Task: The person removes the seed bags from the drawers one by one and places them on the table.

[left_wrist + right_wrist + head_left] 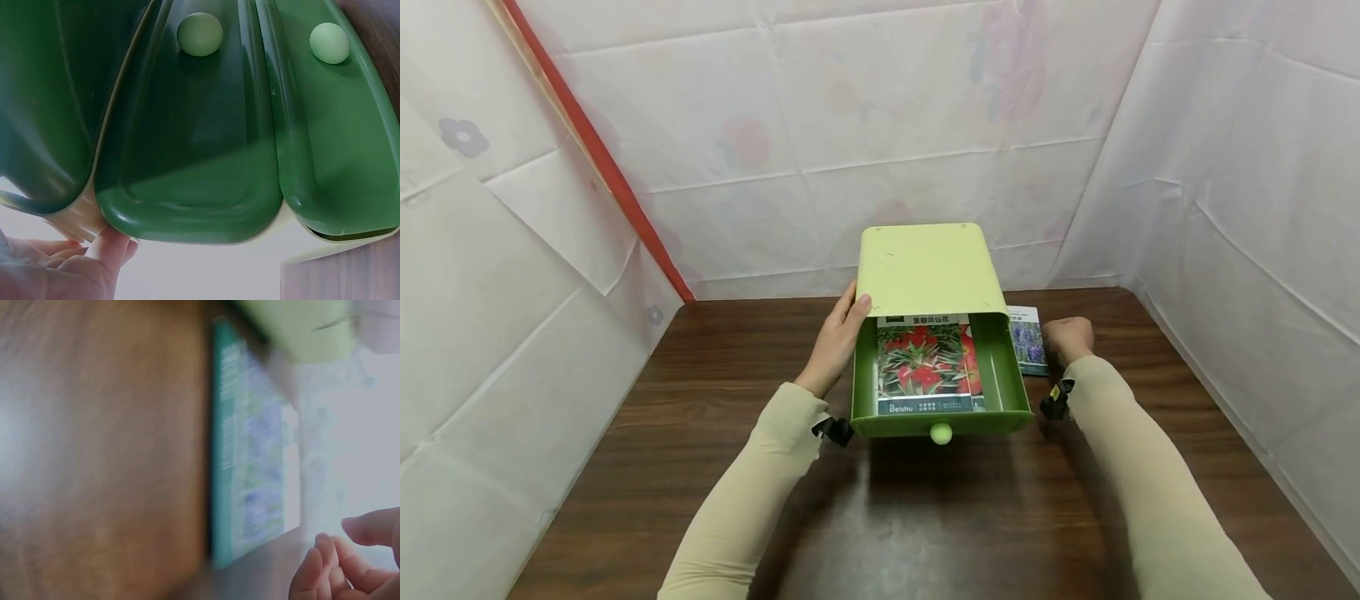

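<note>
A pale green cabinet (925, 267) stands on the table, its top drawer (891, 427) pulled out. In that drawer lie seed packets with red flowers (921, 362), one overlapping another. My left hand (835, 340) rests against the cabinet's left side, thumb at the front top edge and fingers stretched along the wall. Past the cabinet's right side, a seed packet with purple flowers (1028, 337) lies on the table. My right hand (1070, 337) is just right of it; in the right wrist view its fingers (309, 569) curl loosely, thumb apart, with nothing between them.
Below the pulled-out drawer, the left wrist view shows a middle drawer (194, 156) and a lower drawer (344, 144), both pushed in, each with a round knob. The dark wooden table (737, 375) meets white cloth walls (775, 125) at the back and sides.
</note>
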Available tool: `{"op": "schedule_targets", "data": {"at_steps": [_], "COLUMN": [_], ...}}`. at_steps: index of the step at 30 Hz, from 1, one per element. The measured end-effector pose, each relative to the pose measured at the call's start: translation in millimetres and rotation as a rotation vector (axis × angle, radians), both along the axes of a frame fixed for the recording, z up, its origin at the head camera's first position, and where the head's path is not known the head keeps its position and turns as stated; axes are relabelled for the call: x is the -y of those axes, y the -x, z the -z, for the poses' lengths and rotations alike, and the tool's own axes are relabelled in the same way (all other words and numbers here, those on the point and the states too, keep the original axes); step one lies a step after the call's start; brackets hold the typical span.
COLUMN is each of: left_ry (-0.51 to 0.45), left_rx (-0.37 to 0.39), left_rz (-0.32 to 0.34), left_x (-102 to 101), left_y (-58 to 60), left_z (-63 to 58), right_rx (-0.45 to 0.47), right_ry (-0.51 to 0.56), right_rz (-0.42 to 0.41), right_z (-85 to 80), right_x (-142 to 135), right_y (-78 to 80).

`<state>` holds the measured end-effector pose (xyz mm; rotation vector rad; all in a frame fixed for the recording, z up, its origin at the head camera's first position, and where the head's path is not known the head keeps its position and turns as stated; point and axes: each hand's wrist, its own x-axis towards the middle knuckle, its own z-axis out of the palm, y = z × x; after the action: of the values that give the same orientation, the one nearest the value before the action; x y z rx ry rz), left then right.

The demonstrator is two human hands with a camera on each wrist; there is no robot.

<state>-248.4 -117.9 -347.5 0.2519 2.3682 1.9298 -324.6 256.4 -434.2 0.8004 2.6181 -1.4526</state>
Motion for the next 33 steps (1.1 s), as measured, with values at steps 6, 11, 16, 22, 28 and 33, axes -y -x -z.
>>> {"op": "schedule_targets", "data": {"at_steps": [6, 11, 16, 22, 28, 33], "left_ry": [-0.008, 0.01, 0.019, 0.014, 0.018, 0.02], "left_rx": [-0.013, 0.004, 0.006, 0.001, 0.004, 0.009], "left_rz": [-0.01, -0.011, -0.009, -0.012, -0.011, -0.013], "left_x": [1.0, 0.0, -2.9, -3.6, -3.7, -3.9], "left_y": [7.2, 2.5, -10.2, -14.2, -13.5, -13.8], "left_z": [10.2, 0.3, -17.2, -22.0, -19.8, -18.8], "right_rx": [-0.211, -0.365, -0.466, -0.579, -0.704, -0.768], "right_ry": [0.247, 0.24, 0.144, 0.035, -0.102, -0.165], "right_rz": [-0.044, -0.203, -0.349, -0.516, -0.624, -0.744], "right_z": [-34.5, -74.0, -109.8, -131.6, -138.7, -140.7], "right_x": [11.0, 26.2, 46.0, 65.5, 81.0, 95.4], "right_y": [-3.0, -16.1, -37.7, -64.1, -87.9, -105.5]}}
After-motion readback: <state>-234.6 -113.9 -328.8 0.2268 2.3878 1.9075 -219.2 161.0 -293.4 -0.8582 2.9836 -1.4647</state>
